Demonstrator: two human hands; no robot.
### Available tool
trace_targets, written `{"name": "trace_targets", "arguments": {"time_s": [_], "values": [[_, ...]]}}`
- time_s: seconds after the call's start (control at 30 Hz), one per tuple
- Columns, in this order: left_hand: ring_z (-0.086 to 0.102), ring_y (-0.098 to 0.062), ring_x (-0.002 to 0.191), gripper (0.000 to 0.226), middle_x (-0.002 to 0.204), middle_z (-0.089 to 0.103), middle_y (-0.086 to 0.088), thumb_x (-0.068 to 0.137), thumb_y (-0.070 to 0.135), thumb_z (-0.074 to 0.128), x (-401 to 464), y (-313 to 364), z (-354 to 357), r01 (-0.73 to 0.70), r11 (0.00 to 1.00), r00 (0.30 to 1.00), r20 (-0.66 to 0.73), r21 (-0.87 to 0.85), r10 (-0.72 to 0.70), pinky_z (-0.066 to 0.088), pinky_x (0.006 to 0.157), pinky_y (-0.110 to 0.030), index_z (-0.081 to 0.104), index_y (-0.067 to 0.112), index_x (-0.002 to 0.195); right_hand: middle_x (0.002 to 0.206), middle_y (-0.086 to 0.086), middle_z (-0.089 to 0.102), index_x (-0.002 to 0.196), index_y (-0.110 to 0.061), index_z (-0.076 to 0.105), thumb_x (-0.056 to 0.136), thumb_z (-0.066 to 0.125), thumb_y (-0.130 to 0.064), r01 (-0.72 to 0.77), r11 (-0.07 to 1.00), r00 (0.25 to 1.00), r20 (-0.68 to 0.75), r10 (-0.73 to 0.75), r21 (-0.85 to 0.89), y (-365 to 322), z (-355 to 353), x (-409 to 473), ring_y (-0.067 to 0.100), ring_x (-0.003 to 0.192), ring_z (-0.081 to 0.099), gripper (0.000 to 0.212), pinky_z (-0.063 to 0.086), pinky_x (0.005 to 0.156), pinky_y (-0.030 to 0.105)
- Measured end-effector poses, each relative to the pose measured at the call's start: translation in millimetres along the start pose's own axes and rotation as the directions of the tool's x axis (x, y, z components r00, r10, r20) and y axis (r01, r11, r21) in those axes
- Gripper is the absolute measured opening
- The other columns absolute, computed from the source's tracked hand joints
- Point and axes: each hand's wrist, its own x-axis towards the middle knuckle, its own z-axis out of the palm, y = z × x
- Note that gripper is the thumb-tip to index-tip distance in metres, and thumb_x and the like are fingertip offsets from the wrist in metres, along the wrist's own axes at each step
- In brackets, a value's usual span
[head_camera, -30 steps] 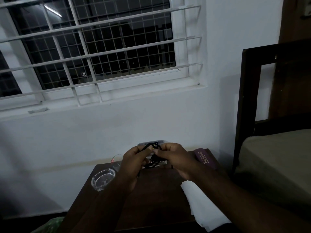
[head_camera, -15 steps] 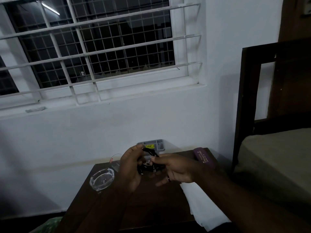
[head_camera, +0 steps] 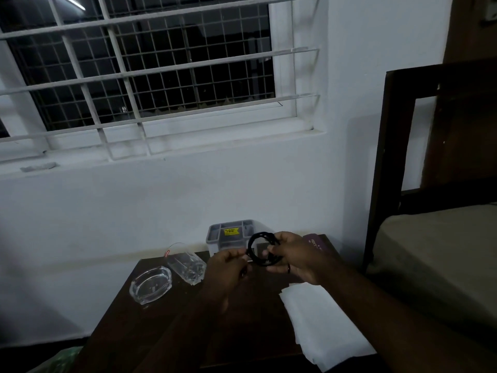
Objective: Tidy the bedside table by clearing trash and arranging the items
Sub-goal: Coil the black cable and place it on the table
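Black cable: a thin cord wound into a small coil, held above the far end of the desk, in front of the grey organiser.
View: head camera, the only one; dim room light.
Right hand: right hand closed on the coil's 3 o'clock side, fingers pinching the bunched loops.
Left hand: left hand closed on the coil's 9 o'clock edge, thumb and fingers nipping the strand.
Desk: dark wood desk against the white wall, bed frame at 3 o'clock.
Grey organiser: compartmented tray at 12 o'clock on the desk, yellow label inside.
Glass ashtray: clear dish at 9 o'clock.
Tumbler: clear glass lying tilted between ashtray and left hand.
White paper: sheet at 4 o'clock, overhanging the near edge.
Purple item: flat object at 1 o'clock, partly behind the right hand; what it is cannot be told.
Step in hand (judged): finishing the coil.
Handling advice: keep loops equal, pinch them flat with the right hand, tuck the free end, then set it in a compartment.
Risk: the springy cord may unwind if released loose.
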Motion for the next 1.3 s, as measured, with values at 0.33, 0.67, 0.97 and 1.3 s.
{"name": "trace_targets", "arguments": {"time_s": [0.33,0.67,0.97,1.3], "values": [[0.067,-0.023,0.094,0.034,0.101,0.070,-0.006,0.083,-0.008,0.063,39,-36,43,0.044,0.990,0.998,0.037,0.135,-0.049,0.057,0.085,-0.042,0.065,0.004,0.114,0.115,0.011,0.060,0.129,-0.006,0.046,0.085,0.063,-0.007,-0.125,0.805,0.932,-0.348,-0.106,-0.579,7,-27,31,0.016,0.077,0.061,0.047,0.055,0.056,0.013],[0.057,-0.009,0.106,0.041,0.125,0.062,-0.003,0.090,-0.004,0.058,75,-58,59,-0.018,0.946,0.998,0.069,0.323,-0.004,0.046,0.066,-0.007,0.057,0.008,0.128,0.138,0.005,0.055,0.137,-0.015,0.047,0.094,0.050,-0.013,-0.103,0.449,0.933,-0.243,-0.265,-0.887,5,-39,54,0.021,0.126,0.052,0.043,0.035,0.096,0.020],[0.056,-0.016,0.114,0.043,0.117,0.059,-0.001,0.084,-0.014,0.057,77,-80,66,-0.152,0.940,0.988,0.028,0.306,0.151,0.049,0.096,-0.030,0.056,0.008,0.121,0.108,0.000,0.070,0.113,-0.024,0.063,0.088,0.053,-0.029,-0.099,0.113,0.928,-0.133,-0.349,-0.989,14,-42,51,0.021,0.099,0.065,0.027,0.049,0.088,0.030],[0.055,-0.009,0.118,0.052,0.129,0.060,0.005,0.085,-0.004,0.059,88,-66,54,-0.331,0.856,0.925,0.316,0.398,0.211,0.044,0.099,-0.016,0.055,0.017,0.132,0.114,0.001,0.067,0.115,-0.020,0.058,0.092,0.049,-0.027,-0.017,-0.003,0.919,-0.014,-0.395,-1.000,18,-41,51,0.022,0.104,0.063,0.026,0.043,0.084,0.028]]}}
